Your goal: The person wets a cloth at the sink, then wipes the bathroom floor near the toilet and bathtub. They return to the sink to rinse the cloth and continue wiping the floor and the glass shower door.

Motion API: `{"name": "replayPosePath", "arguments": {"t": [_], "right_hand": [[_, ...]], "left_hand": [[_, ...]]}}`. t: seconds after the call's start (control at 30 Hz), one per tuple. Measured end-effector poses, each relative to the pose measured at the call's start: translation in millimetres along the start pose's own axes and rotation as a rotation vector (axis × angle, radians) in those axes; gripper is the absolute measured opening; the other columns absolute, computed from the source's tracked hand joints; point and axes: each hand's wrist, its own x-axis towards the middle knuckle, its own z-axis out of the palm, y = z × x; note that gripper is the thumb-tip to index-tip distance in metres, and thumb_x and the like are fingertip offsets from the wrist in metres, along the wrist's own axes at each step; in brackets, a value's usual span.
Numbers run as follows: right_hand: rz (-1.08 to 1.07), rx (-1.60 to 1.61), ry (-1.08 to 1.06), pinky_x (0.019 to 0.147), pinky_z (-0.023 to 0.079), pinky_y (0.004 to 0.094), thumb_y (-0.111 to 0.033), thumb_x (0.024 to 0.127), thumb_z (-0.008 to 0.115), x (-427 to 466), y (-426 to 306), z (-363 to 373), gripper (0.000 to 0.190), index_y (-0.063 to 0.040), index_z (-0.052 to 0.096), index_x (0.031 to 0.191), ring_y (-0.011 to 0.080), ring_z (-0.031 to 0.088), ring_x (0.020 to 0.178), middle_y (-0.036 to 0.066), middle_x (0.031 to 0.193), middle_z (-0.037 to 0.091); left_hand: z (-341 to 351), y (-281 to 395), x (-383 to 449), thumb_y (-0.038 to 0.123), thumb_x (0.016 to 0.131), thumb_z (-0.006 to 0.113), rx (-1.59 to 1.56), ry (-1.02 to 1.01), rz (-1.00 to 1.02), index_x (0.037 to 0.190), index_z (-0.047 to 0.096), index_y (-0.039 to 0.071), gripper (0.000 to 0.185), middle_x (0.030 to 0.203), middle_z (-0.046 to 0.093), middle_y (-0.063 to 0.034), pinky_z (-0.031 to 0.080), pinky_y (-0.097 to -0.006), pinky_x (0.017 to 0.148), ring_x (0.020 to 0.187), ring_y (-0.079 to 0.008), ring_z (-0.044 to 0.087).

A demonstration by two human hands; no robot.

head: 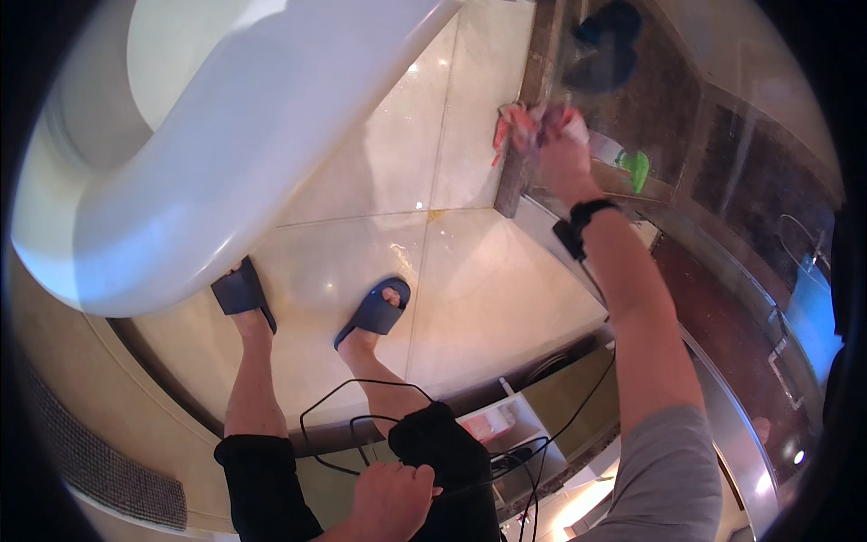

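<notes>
My right hand [567, 162] is shut on a crumpled red-and-white cloth [518, 125], held against a dark stone ledge [509, 183]. A black band with a small box [576, 230] is around that wrist. Just beyond the hand lies a pale bottle-like object with a bright green top [635, 171], partly hidden. Low in the view, my left hand [391, 503] is closed in front of my black shorts. A thin black cable [325, 400] loops out of it and runs on towards my right arm.
A big white bathtub [271, 135] curves in from the upper left. My feet, in dark blue slippers [376, 305], stand on glossy cream floor tiles [339, 244] with wet-looking patches. Behind me is an open white shelf [521, 420]. A blurred dark blue object [606, 51] shows beyond the ledge.
</notes>
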Motion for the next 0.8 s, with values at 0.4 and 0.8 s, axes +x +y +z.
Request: {"name": "replayPosePath", "arguments": {"t": [0.4,0.8], "right_hand": [[0.155,-0.044,0.082,0.125,0.029,0.0464,-0.039,0.104,0.051,4.2,-5.7,-7.3,0.069,-0.001,0.039,0.161,0.032,0.022,0.161,0.017,0.169,0.034],[0.344,-0.157,0.399,0.102,0.053,0.0429,-0.027,0.1,0.054,111.7,146.7,-47.6,0.05,-0.016,0.057,0.149,0.0184,0.058,0.135,0.003,0.152,0.057]], "left_hand": [[-10.4,-6.6,-5.2,0.03,0.089,0.079,0.013,-0.029,0.038,0.084,0.06,0.007,0.03,0.075,0.063,-0.0114,0.053,-0.0431,0.074,0.081,-0.0303,0.066],[-9.2,-9.1,4.4,0.029,0.087,0.078,0.047,-0.007,-0.029,0.092,0.065,0.007,0.027,0.081,0.067,-0.011,0.054,-0.0423,0.076,0.086,-0.0295,0.069]]}}
